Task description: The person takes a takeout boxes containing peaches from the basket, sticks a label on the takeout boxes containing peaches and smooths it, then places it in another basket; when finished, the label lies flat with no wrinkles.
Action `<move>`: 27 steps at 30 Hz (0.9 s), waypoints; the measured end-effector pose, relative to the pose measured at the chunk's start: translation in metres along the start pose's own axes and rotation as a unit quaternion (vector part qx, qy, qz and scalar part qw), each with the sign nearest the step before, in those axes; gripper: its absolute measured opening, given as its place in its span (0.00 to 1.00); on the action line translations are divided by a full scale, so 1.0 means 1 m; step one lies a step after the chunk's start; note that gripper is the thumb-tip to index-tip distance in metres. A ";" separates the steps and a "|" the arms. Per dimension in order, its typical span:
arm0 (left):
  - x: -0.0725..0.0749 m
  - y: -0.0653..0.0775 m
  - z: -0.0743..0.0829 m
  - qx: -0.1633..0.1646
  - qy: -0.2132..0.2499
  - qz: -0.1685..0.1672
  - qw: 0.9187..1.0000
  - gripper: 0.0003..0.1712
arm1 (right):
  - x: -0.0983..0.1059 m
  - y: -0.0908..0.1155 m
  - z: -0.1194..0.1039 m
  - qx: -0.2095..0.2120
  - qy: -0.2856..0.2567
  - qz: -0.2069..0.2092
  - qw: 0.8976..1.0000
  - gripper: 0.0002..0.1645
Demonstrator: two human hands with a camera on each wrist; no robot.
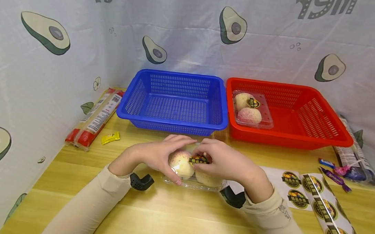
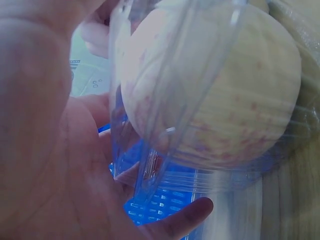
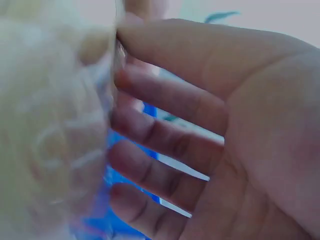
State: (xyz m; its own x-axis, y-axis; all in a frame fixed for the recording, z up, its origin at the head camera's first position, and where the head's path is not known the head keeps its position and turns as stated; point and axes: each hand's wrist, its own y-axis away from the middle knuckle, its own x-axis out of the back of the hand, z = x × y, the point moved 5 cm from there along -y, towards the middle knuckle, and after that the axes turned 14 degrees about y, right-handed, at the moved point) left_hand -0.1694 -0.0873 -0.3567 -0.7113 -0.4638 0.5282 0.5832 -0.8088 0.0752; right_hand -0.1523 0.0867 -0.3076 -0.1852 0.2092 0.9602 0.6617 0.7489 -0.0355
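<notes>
A clear plastic clamshell box (image 1: 188, 183) with two pale, pink-speckled round fruits, which look like peaches, lies on the table between the hands. My left hand (image 1: 157, 155) holds the box at its left side, thumb towards the front and fingers over the back. In the left wrist view one fruit (image 2: 215, 90) shows through the plastic. A black and gold fruit label (image 1: 199, 160) lies across the lid. My right hand (image 1: 227, 161) touches the lid around this label with thumb and fingertips. In the right wrist view its fingers (image 3: 170, 140) meet the blurred lid.
Behind stand a blue basket (image 1: 171, 125) and a red basket (image 1: 286, 137); a boxed fruit pair (image 1: 249, 115) sits in the red one. Label sheets (image 1: 324, 204) lie at right, near wrapped candies (image 1: 335, 177). At left are long red-ended packets (image 1: 95, 120) and a yellow candy (image 1: 110, 137).
</notes>
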 end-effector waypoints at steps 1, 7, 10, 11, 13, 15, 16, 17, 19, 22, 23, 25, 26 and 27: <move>0.000 0.000 0.000 -0.002 -0.002 0.000 1.000 0.68 | 0.001 0.001 0.002 -0.002 -0.004 -0.001 1.000 0.11; -0.001 -0.002 0.001 -0.007 -0.007 0.003 1.000 0.69 | 0.011 0.013 0.021 -0.008 -0.035 -0.022 0.999 0.07; -0.001 -0.002 0.001 -0.008 -0.010 0.003 1.000 0.69 | 0.012 0.014 0.023 -0.015 -0.044 -0.028 0.999 0.05; -0.001 -0.002 0.001 -0.008 -0.010 0.003 1.000 0.69 | 0.012 0.014 0.023 -0.018 -0.045 -0.028 0.998 0.04; -0.001 -0.001 0.001 -0.007 -0.010 0.003 1.000 0.69 | 0.011 0.014 0.023 -0.022 -0.048 -0.027 0.998 0.04; 0.000 -0.001 0.001 -0.006 -0.009 0.003 1.000 0.69 | 0.010 0.014 0.022 -0.024 -0.049 -0.027 0.998 0.04; 0.000 0.000 0.001 -0.006 -0.009 0.004 1.000 0.69 | 0.010 0.014 0.022 -0.024 -0.047 -0.029 0.998 0.04; 0.000 0.000 0.002 -0.007 -0.009 0.004 1.000 0.69 | 0.010 0.014 0.022 -0.026 -0.047 -0.032 0.998 0.05; 0.000 0.000 0.002 -0.009 -0.008 0.004 1.000 0.69 | 0.010 0.015 0.023 -0.028 -0.050 -0.039 0.998 0.06; 0.000 0.001 0.004 -0.014 -0.008 0.004 1.000 0.69 | 0.011 0.017 0.024 -0.031 -0.054 -0.043 0.997 0.08; 0.000 0.001 0.004 -0.015 -0.008 0.004 1.000 0.69 | 0.012 0.017 0.025 -0.030 -0.054 -0.041 0.997 0.08; 0.000 0.001 0.004 -0.016 -0.009 0.004 1.000 0.69 | 0.012 0.017 0.025 -0.027 -0.047 -0.034 0.998 0.08; 0.000 0.001 0.004 -0.016 -0.010 0.003 1.000 0.69 | 0.011 0.016 0.024 -0.024 -0.042 -0.031 0.998 0.08; 0.001 0.000 0.004 -0.016 -0.011 0.003 1.000 0.69 | 0.011 0.015 0.024 -0.021 -0.036 -0.027 0.999 0.08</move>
State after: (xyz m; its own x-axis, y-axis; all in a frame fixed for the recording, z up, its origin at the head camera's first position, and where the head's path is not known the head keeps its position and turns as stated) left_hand -0.1680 -0.0865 -0.3530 -0.6985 -0.4608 0.5475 0.5742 -0.8175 0.0446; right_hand -0.1614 0.1153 -0.3044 -0.2730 0.2148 0.9377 0.6794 0.7332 0.0299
